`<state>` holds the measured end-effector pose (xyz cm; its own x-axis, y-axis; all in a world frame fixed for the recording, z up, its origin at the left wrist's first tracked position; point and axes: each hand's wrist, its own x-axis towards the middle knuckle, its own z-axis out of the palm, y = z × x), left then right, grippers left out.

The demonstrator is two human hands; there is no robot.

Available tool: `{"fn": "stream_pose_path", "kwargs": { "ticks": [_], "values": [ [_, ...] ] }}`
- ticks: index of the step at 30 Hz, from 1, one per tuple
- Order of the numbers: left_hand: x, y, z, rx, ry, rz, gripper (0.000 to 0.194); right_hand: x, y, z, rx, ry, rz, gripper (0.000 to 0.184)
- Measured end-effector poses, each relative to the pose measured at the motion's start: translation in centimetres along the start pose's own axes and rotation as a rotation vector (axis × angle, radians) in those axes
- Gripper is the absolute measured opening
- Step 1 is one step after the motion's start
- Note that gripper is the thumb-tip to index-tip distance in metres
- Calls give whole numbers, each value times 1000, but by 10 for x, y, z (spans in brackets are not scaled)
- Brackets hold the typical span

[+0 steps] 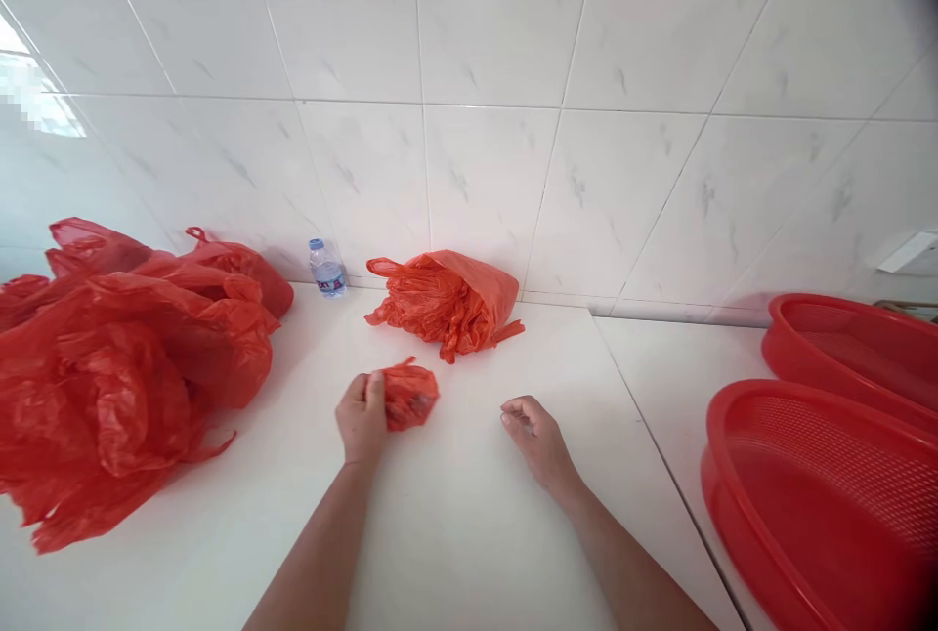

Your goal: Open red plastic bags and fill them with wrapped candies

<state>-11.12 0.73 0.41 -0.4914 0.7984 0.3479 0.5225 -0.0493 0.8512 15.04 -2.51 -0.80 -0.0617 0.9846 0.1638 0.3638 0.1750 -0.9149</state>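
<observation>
My left hand (362,418) grips a small crumpled red plastic bag (410,395) by its left side, just over the white tabletop (440,533). Something dark shows faintly through the thin plastic, but I cannot make out what it is. To the right, my right hand (537,442) is apart from the bag, its fingers curled in with nothing visible in them. Behind both hands, a bundle of bunched red plastic bags (454,304) lies against the wall.
A large heap of red plastic bags (147,348) covers the left side. A small water bottle (327,270) stands by the tiled wall (490,182). At right are two red plastic baskets, one nearer (740,416) and one behind (784,338). A seam divides the tabletop.
</observation>
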Motion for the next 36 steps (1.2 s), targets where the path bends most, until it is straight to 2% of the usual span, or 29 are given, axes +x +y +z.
{"fn": "stream_pose_path", "kwargs": {
  "ticks": [4, 6, 8, 11, 15, 18, 24, 28, 30, 34, 36],
  "values": [
    [28, -28, -31, 21, 409, -64, 33, 0, 0, 2, -7, 4, 24, 23],
    [37, -39, -40, 16, 554, -66, 30, 0, 0, 2, -13, 4, 17, 23],
    [42, -47, -44, 38, 621, -54, 32, 0, 0, 2, -22, 5, 13, 22],
    [43, -47, -43, 143, 657, -60, 41, 0, 1, 2, -39, 4, 8, 21],
    [35, -32, -33, 243, 629, -81, 57, 0, 1, 3, -50, 0, -1, 20],
    [24, -16, -22, 314, 585, 64, 58, 0, 1, 4, -59, -6, 2, 19],
    [10, 3, 6, 366, 338, 400, 37, 0, 2, 5, -68, 3, -26, 17],
    [19, 7, 28, 247, 86, 541, 33, 3, 4, 5, -62, 12, -29, 17],
    [26, 11, 39, 201, 23, 533, 35, 5, 5, 5, -49, 9, -15, 17],
    [49, 26, 57, 151, 29, 442, 48, 10, 8, 5, -27, 10, 21, 19],
    [64, 35, 62, 103, 33, 346, 59, 11, 8, 5, -27, 15, 33, 18]
  ]
}}
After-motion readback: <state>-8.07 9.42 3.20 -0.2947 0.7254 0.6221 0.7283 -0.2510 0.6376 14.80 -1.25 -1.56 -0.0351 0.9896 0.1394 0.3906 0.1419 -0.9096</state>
